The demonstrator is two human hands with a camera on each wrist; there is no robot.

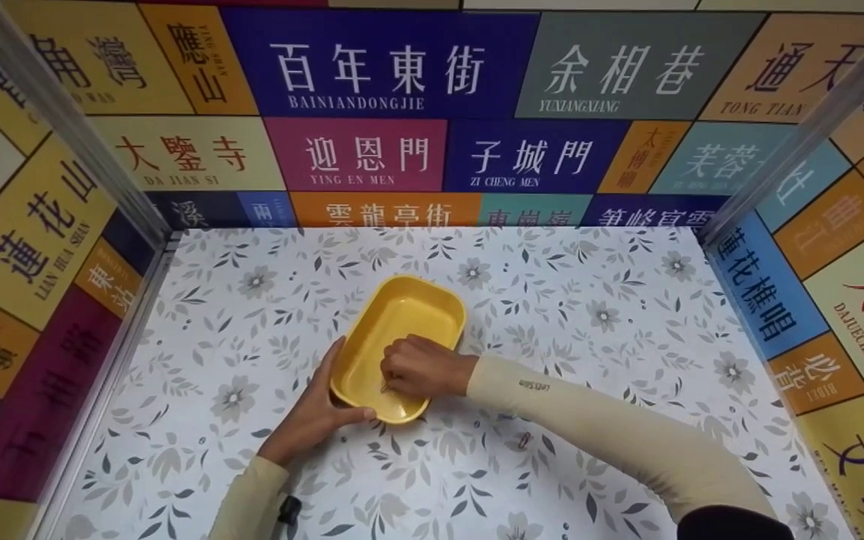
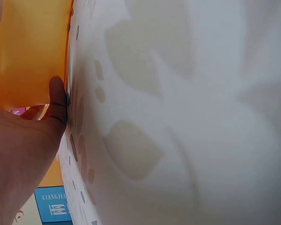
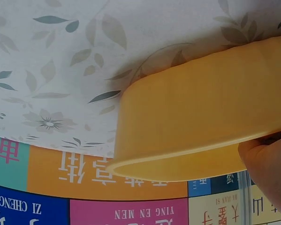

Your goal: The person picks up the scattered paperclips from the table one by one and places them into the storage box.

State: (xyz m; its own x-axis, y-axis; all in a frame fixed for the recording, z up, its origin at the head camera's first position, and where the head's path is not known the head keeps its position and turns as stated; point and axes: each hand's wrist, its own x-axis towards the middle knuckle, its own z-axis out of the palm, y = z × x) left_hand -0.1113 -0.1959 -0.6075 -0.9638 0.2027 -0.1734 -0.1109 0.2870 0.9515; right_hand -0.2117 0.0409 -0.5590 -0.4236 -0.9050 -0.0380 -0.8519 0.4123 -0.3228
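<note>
A yellow plastic tray (image 1: 402, 319), rectangular with rounded corners, lies slanted on the patterned tabletop. My left hand (image 1: 312, 416) holds its near left corner, fingers along the outer side and thumb at the near rim. The left wrist view shows that hand (image 2: 30, 136) against the tray's wall (image 2: 30, 51). Over the right rim reaches my right hand (image 1: 424, 366), its fingers curled down inside the tray near the bottom. A tiny thin reddish thing (image 1: 385, 388) shows by its fingertips; whether they pinch it is hidden. In the right wrist view the tray's outer wall (image 3: 201, 103) hides the fingertips.
A small red looped thing (image 1: 524, 440) lies on the white floral tabletop (image 1: 589, 322), right of the tray, below the right forearm. Panels with colourful signs (image 1: 372, 154) stand at the back and both sides, with metal posts at the corners.
</note>
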